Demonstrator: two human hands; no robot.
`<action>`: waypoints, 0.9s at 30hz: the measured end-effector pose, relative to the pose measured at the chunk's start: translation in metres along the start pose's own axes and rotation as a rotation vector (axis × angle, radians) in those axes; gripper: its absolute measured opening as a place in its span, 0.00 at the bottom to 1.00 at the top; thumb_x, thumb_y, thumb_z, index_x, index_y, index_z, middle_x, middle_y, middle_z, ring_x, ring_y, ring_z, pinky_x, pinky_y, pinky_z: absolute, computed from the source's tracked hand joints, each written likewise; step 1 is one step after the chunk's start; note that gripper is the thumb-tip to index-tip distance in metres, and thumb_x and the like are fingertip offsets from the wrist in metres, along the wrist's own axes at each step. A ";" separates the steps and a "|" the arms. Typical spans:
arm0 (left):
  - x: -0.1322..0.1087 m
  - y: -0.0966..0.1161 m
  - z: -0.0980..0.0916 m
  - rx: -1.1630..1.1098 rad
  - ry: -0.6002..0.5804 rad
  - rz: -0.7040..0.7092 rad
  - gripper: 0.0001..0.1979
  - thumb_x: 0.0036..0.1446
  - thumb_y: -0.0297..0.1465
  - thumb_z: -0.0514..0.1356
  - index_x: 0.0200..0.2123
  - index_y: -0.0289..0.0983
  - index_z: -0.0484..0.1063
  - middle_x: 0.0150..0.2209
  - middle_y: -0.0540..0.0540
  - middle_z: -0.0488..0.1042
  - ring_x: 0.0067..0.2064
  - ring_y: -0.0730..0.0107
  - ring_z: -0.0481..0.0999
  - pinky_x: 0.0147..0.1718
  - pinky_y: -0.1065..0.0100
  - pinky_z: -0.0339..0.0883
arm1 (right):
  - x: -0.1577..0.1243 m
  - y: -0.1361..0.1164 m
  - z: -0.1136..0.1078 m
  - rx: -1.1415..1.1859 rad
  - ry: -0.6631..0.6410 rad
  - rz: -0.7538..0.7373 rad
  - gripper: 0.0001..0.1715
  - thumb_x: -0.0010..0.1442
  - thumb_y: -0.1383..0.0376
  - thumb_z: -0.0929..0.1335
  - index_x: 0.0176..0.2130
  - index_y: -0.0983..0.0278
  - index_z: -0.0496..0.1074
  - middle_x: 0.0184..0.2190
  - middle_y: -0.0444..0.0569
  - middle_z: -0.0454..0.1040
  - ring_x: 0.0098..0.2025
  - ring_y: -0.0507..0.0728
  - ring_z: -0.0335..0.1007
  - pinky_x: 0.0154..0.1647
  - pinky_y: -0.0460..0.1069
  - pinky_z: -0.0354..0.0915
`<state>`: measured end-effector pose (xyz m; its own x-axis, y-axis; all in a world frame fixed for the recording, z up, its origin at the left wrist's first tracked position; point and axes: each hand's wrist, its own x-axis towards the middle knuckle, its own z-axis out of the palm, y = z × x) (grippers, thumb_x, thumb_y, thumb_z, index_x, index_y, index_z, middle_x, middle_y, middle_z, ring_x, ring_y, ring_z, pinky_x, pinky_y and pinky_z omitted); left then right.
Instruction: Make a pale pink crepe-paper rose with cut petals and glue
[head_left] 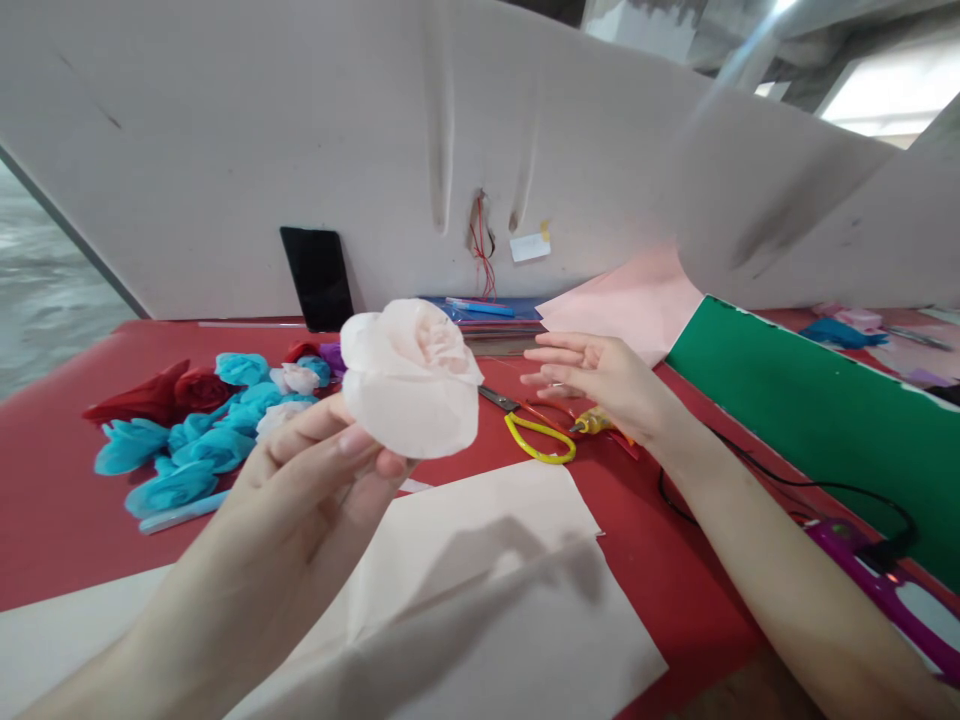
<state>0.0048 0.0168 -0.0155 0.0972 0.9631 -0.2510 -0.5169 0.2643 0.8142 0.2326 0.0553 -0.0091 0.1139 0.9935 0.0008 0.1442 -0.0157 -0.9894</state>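
A pale pink paper flower (412, 385) with layered petals is pinched by its base in my left hand (307, 500), held up over the table. My right hand (592, 380) hovers to the right of the flower, fingers stretched and apart, holding nothing. Below and behind that hand lie scissors (541, 438) with yellow handles and a yellow-nozzled tool (594, 420), partly hidden, that looks like a glue gun. Pale pink paper sheets (480, 600) spread across the table beneath both hands.
Several blue, red and white crepe flowers (214, 450) lie on the red tabletop (67, 480) at left. A dark phone (316, 278) leans on the white back panel. A green board (810, 430) and a purple power strip (885, 590) with a black cord are at right.
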 end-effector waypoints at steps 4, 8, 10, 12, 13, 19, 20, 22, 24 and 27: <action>0.002 0.000 0.000 0.000 0.007 0.014 0.13 0.28 0.27 0.70 0.19 0.42 0.70 0.18 0.58 0.63 0.27 0.80 0.74 0.33 0.81 0.71 | 0.006 0.002 -0.008 -0.128 0.031 0.012 0.25 0.50 0.81 0.67 0.48 0.73 0.67 0.48 0.61 0.72 0.35 0.55 0.77 0.34 0.46 0.75; 0.002 0.001 0.000 -0.003 0.014 -0.016 0.13 0.28 0.24 0.69 0.20 0.42 0.70 0.19 0.58 0.64 0.29 0.80 0.74 0.35 0.80 0.71 | 0.011 0.010 -0.019 -0.331 0.126 -0.032 0.29 0.46 0.79 0.71 0.49 0.72 0.68 0.36 0.57 0.78 0.27 0.56 0.76 0.32 0.50 0.75; 0.002 0.002 0.000 -0.009 0.033 -0.016 0.14 0.27 0.23 0.68 0.20 0.43 0.70 0.18 0.59 0.63 0.28 0.80 0.74 0.35 0.80 0.71 | 0.015 0.015 -0.024 -0.423 0.141 -0.062 0.23 0.48 0.76 0.70 0.46 0.73 0.71 0.31 0.56 0.79 0.28 0.59 0.76 0.34 0.53 0.74; 0.001 0.002 0.000 -0.013 0.047 -0.016 0.13 0.27 0.25 0.69 0.18 0.42 0.69 0.17 0.59 0.62 0.29 0.79 0.75 0.33 0.81 0.71 | 0.018 0.019 -0.029 -0.493 0.127 -0.099 0.16 0.51 0.75 0.68 0.42 0.72 0.74 0.33 0.57 0.79 0.35 0.62 0.77 0.41 0.55 0.72; 0.001 0.003 0.000 -0.015 0.047 -0.018 0.13 0.27 0.25 0.69 0.18 0.42 0.69 0.17 0.58 0.63 0.29 0.79 0.75 0.32 0.82 0.71 | 0.020 0.021 -0.031 -0.520 0.117 -0.118 0.14 0.52 0.75 0.67 0.40 0.71 0.75 0.36 0.58 0.78 0.40 0.63 0.75 0.46 0.56 0.70; 0.000 0.000 -0.003 0.014 -0.010 -0.003 0.13 0.28 0.28 0.71 0.16 0.41 0.67 0.18 0.57 0.64 0.29 0.79 0.74 0.32 0.82 0.71 | 0.024 0.025 -0.040 -0.553 0.043 -0.141 0.22 0.53 0.79 0.63 0.45 0.68 0.74 0.50 0.56 0.72 0.54 0.61 0.66 0.59 0.56 0.57; 0.000 -0.001 -0.003 0.024 -0.009 0.005 0.13 0.29 0.28 0.71 0.16 0.41 0.67 0.19 0.57 0.64 0.29 0.79 0.74 0.32 0.82 0.71 | 0.024 0.025 -0.040 -0.536 0.029 -0.126 0.21 0.54 0.78 0.63 0.47 0.68 0.73 0.51 0.56 0.71 0.54 0.60 0.66 0.59 0.56 0.58; -0.001 -0.001 -0.003 0.039 -0.013 -0.006 0.14 0.28 0.29 0.71 0.15 0.40 0.66 0.19 0.57 0.65 0.29 0.79 0.73 0.31 0.83 0.71 | 0.024 0.023 -0.040 -0.481 -0.002 -0.075 0.19 0.58 0.73 0.63 0.50 0.67 0.70 0.52 0.57 0.70 0.50 0.60 0.69 0.56 0.56 0.61; -0.001 0.000 -0.002 0.046 -0.015 -0.013 0.14 0.28 0.29 0.71 0.15 0.40 0.66 0.19 0.57 0.64 0.29 0.79 0.73 0.30 0.84 0.71 | 0.023 0.021 -0.038 -0.398 -0.048 -0.004 0.19 0.63 0.67 0.61 0.52 0.67 0.66 0.50 0.58 0.71 0.45 0.58 0.73 0.50 0.56 0.66; 0.000 0.002 -0.001 0.062 -0.038 -0.002 0.12 0.31 0.30 0.70 0.16 0.40 0.67 0.19 0.56 0.64 0.30 0.78 0.72 0.31 0.83 0.70 | 0.021 0.014 -0.035 -0.245 -0.133 0.093 0.21 0.66 0.60 0.56 0.53 0.68 0.63 0.49 0.61 0.72 0.42 0.57 0.75 0.43 0.52 0.70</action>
<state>0.0030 0.0172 -0.0146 0.1306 0.9636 -0.2335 -0.4633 0.2675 0.8449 0.2718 0.0718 -0.0180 0.0102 0.9923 -0.1233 0.3738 -0.1181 -0.9200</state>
